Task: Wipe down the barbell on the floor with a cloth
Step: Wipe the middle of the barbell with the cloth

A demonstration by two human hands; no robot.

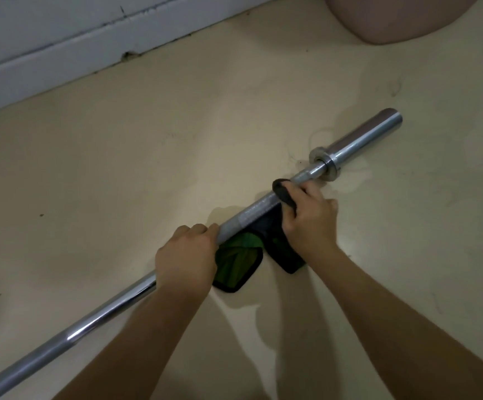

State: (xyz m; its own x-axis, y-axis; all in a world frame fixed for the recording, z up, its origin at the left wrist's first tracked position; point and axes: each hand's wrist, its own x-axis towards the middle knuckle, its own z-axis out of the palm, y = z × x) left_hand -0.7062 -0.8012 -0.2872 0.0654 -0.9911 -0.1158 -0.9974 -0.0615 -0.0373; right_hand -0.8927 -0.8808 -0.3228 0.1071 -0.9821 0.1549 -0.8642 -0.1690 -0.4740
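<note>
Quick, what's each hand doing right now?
Left hand: grips the barbell.
Right hand: holds the cloth wrapped over the barbell.

No text, brand, number or sign can be read: the barbell [251,213] shows plain chrome (its rough part is too blurred to tell), the cloth [236,264] only green and black.

a pale cream floor [119,174], scuffed and stained; a chrome barbell [104,313] lies diagonally across it; a black-edged green cloth [234,262] spreads under the bar; a pink rounded object [393,18] sits at the far edge
</note>
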